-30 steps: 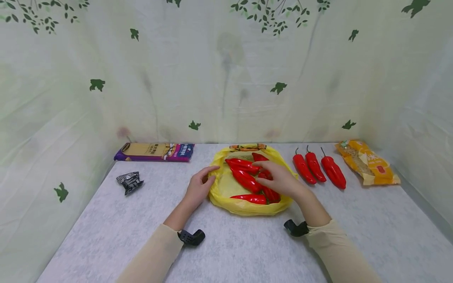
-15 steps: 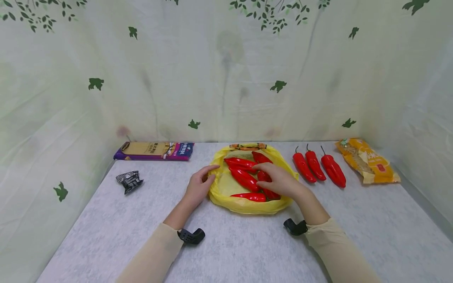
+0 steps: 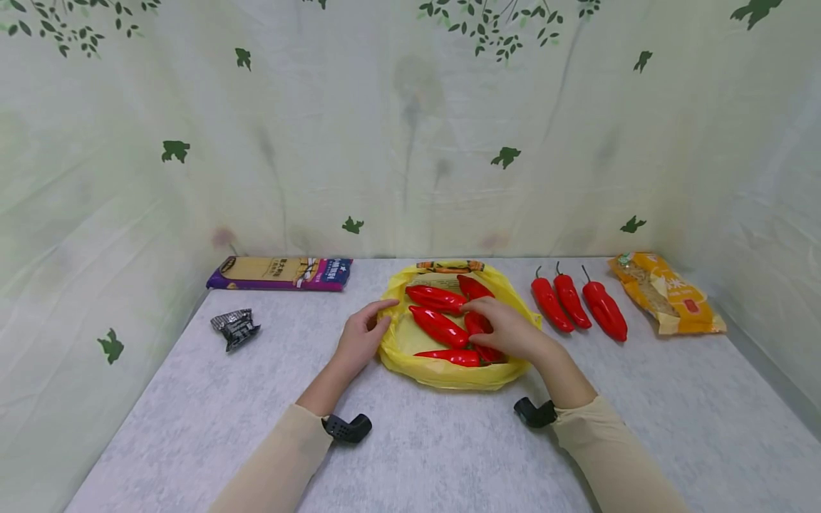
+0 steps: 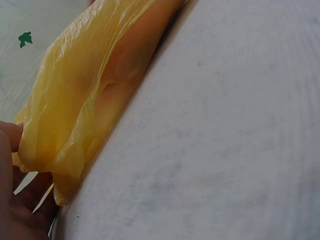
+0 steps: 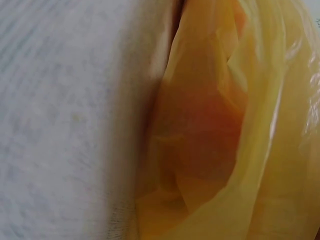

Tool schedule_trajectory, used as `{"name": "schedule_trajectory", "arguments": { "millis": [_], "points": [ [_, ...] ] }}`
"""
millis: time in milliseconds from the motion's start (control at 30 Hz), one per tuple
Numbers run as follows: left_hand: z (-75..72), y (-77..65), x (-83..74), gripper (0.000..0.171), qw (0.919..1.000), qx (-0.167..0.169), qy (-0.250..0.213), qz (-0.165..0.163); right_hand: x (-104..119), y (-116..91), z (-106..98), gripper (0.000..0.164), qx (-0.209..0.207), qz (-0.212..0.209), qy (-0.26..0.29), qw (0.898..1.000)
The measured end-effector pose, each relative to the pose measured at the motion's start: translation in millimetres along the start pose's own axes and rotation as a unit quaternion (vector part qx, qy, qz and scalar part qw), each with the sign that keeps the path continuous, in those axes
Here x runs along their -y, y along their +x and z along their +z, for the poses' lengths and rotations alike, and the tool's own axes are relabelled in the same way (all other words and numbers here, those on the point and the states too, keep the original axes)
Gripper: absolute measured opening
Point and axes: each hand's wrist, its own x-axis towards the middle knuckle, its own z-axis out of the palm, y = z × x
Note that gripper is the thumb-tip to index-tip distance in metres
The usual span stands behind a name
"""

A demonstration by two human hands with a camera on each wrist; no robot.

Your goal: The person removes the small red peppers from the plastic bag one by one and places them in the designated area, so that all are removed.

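Note:
A yellow plastic bag (image 3: 442, 379) stands wide open, its rim rolled low around several glossy red peppers (image 3: 438, 326). My left hand (image 3: 360, 338) rests against the bag's left side, index fingertip and thumb at the rim. In the left wrist view, the thumb and fingers of the left hand (image 4: 22, 200) lie close to the crumpled yellow plastic (image 4: 65, 110). My right hand (image 3: 509, 328) reaches over the right rim, its index fingertip and thumb at the right ends of two peppers. One upright-lying pepper (image 3: 477, 324) is partly hidden by this hand. Only the bag's outside (image 5: 260, 165) shows in the right wrist view.
Three red peppers (image 3: 603, 311) lie in a row right of the bag. An orange food packet (image 3: 670, 293) lies at the far right. A purple and tan noodle packet (image 3: 279, 274) sits at the back left, a small black wrapped packet (image 3: 236, 328) nearer. A patterned curtain (image 3: 410, 142) hangs behind.
Inside the bag, two peppers have shifted slightly left and apart, and the right hand's thumb has moved a little lower. The left hand and the bag have stayed put.

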Motion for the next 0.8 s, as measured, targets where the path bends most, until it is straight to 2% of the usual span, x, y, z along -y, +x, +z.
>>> {"name": "schedule_trajectory", "arguments": {
  "millis": [200,533,800],
  "points": [
    [-0.1,-0.1,0.2,0.03,1.0,0.001,0.0,-0.001,-0.2,1.0,0.1,0.052,-0.003,0.018,-0.002,1.0],
    [0.2,-0.1,1.3,0.03,1.0,0.001,0.002,0.001,-3.1,2.4,1.7,0.047,-0.024,0.025,-0.014,0.999],
    [-0.2,-0.1,0.7,0.03,1.0,0.003,-0.001,0.001,-1.8,1.5,0.1,0.047,-0.041,0.009,-0.004,0.999]
  ]
}}
